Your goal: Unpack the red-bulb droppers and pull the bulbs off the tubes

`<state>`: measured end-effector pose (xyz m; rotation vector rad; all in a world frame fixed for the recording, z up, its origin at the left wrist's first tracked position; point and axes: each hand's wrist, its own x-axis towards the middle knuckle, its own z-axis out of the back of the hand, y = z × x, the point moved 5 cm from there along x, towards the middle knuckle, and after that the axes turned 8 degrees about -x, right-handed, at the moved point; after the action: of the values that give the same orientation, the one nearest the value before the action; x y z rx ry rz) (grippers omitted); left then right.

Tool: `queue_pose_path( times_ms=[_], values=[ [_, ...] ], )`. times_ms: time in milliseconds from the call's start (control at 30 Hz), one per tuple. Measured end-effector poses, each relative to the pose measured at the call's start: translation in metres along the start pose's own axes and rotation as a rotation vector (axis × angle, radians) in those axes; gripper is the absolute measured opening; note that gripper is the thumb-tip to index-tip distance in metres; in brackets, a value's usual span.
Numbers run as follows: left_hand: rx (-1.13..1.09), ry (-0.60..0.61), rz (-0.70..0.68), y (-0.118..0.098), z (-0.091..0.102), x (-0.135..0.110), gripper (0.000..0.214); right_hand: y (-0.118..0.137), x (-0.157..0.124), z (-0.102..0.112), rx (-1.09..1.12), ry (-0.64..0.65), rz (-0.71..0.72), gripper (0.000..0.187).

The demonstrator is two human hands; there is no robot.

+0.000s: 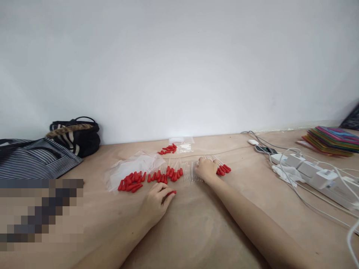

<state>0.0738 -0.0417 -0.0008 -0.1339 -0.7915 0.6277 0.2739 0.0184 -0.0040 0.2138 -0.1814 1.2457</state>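
My left hand (157, 201) rests on the tan table (196, 231) with its fingers pinched on one red cap (169, 193). Just beyond it lies a row of red caps (151, 177) and clear thin tubes (190, 172). My right hand (206, 169) reaches further out, its fingers curled down on the clear tubes beside a small cluster of red-capped tubes (223, 169). What the right hand holds, if anything, I cannot make out. A second small pile of red caps (168, 149) lies near the wall on a clear bag.
A crumpled clear plastic bag (131, 166) lies left of the caps. Striped fabric (33, 160) and a black bag (80, 136) sit at the far left. A white power strip with chargers and cables (316, 173) and a stack of coloured sheets (332, 140) are at the right.
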Motion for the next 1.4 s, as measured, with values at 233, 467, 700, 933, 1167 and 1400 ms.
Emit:
queue_pose_path(
  times_ms=[233,467,700,933,1167,1400],
  values=[
    [0.174,-0.146,0.056,0.023,0.037,0.006,0.025,-0.01,-0.005,0.003,0.02,-0.021,0.031,0.026],
    [0.345,-0.03,0.444,0.083,0.097,-0.01,0.022,-0.061,-0.034,0.012,0.083,-0.304,0.17,0.028],
    [0.353,0.049,0.387,0.101,0.106,-0.013,0.024,-0.095,-0.027,0.009,0.151,-0.278,0.051,0.027],
    [0.24,-0.093,0.102,0.038,0.06,-0.002,0.02,-0.08,-0.03,0.01,0.148,-0.218,0.145,0.028],
    [-0.136,0.186,-0.057,-0.017,-0.01,-0.007,0.014,-0.065,-0.027,0.003,-0.013,-0.184,0.202,0.022],
    [-0.166,0.222,-0.04,-0.008,-0.018,-0.009,0.021,-0.058,-0.027,0.003,-0.013,-0.309,0.243,0.026]
  ],
)
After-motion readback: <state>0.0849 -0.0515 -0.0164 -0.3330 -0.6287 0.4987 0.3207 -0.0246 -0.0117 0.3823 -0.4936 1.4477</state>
